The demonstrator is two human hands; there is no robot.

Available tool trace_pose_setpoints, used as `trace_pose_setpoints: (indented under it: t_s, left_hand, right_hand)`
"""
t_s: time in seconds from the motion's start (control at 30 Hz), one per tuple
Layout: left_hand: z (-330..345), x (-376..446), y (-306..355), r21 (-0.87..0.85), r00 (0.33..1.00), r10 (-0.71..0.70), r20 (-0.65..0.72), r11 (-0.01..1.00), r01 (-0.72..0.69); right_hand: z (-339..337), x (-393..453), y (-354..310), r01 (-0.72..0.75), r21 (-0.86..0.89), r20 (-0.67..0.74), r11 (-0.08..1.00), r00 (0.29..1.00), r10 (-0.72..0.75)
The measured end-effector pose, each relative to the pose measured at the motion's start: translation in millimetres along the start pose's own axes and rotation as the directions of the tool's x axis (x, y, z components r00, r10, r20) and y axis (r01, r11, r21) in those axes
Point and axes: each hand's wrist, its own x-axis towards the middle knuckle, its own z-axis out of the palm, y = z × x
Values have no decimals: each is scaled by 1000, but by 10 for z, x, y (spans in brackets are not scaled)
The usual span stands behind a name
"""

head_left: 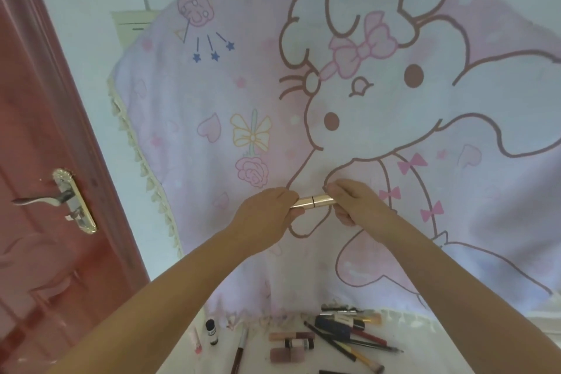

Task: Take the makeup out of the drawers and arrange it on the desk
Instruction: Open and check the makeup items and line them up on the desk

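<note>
Head view catches a gold lipstick tube (312, 201) at frame centre, held level with the left hand (267, 215) pinching one end and the right hand (349, 200) gripping the other, above scattered makeup (334, 340) on the desk (425, 343) at lower centre, a pink cartoon cloth (212, 100) behind.

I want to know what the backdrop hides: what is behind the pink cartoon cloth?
The pink cartoon cloth covers nearly all of what it hangs over. At its upper left edge only a beige corner sticks out against the white wall; the rest is hidden.
</note>
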Motion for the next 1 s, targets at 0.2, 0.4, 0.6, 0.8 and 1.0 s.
trace_pose_setpoints:
  t_s: [0.2,0.4,0.6,0.8,1.0]
  left_hand:
    - [-218,185,-177,-242,999,10,-49,970,-21]
    - [-283,311,-220,-97,997,13,-70,995,-20]
    - [-287,350,-281,-177,998,11,-59,984,-22]
    - [-344,384,-217,-86,1000,25,-12,996,-26]
    - [-354,299,-260,-133,999,38,-22,990,-40]
  right_hand:
    - [-105,94,-224,230,59,39,971,972,-233]
    - [-140,256,-402,-19,-184,-14,983,1000,17]
    - [-188,259,-317,249,-16,12,968,968,-249]
    - [-168,284,-372,56,-101,-22,993,998,-59]
    - [-238,221,-301,248,87,84,965,963,-255]
